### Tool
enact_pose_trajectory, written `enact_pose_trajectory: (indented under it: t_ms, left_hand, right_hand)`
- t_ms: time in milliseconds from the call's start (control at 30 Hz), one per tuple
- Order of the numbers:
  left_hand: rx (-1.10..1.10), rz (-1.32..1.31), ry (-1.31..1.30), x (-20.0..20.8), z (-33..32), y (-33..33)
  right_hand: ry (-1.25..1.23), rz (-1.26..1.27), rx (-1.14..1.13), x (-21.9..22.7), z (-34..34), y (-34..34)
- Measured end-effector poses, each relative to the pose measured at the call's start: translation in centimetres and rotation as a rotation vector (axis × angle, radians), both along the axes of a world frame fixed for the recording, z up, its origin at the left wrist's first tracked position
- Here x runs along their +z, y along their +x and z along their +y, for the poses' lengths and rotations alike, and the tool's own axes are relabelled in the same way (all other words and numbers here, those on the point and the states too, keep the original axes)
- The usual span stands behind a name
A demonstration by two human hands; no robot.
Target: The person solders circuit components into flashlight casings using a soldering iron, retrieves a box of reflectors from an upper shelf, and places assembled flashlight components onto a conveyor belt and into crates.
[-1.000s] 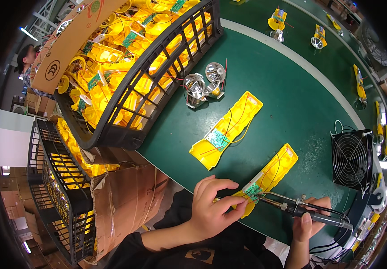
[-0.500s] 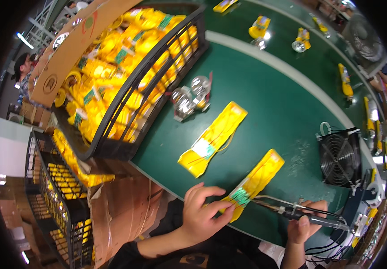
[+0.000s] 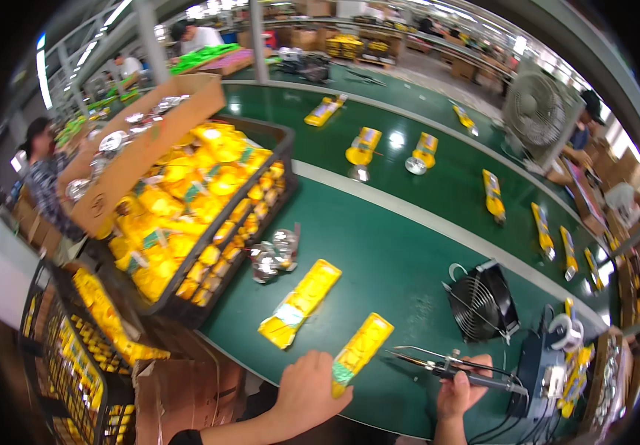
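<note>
My left hand [image 3: 312, 389] is closed at the near end of a long yellow plastic housing [image 3: 366, 343] with a small green circuit board [image 3: 341, 371] in it; its fingertips are partly hidden. In my right hand [image 3: 461, 389] is a soldering iron [image 3: 479, 379], its tip and a thin metal feed tube pointing left toward the housing, apart from it. A second yellow housing [image 3: 311, 293], with a pale board and thin wires, lies farther left on the green table [image 3: 386, 274]. Beyond it are shiny silver lamp reflectors [image 3: 274, 256].
A black crate [image 3: 220, 278] heaped with yellow housings stands at left, with a cardboard box [image 3: 149, 152] of reflectors behind. At right are a small black fan [image 3: 483, 302] and a blue soldering station [image 3: 531, 363]. A conveyor [image 3: 438, 196] carrying yellow lamps runs beyond; people work farther off.
The view has tilted up, showing more of the hall. The soldering iron's tip has drawn away from the green board. My left hand has closed over the housing's near end.
</note>
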State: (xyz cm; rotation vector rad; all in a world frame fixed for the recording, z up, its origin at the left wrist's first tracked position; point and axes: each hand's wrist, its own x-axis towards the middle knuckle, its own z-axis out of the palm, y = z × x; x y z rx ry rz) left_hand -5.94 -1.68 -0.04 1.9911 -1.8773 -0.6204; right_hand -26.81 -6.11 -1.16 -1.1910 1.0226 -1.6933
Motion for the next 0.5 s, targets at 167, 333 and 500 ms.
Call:
enact_pose_trajectory:
  t_ms: [167,333,500]
  left_hand:
    - [0.102,0.378,-0.064,-0.9,2.3,4.0]
    - [0.289,1.137,-0.02,2.3,9.3,9.5]
    - [0.645,0.89,-0.497,10.1,19.2,18.5]
  right_hand:
    - [-0.055,-0.061,-0.012,-2.8,0.1,-2.4]
    - [-0.016,0.304,-0.168,0.1,1.3,-2.1]
    - [-0.044,0.247,-0.074,-0.9,0.7,-2.4]
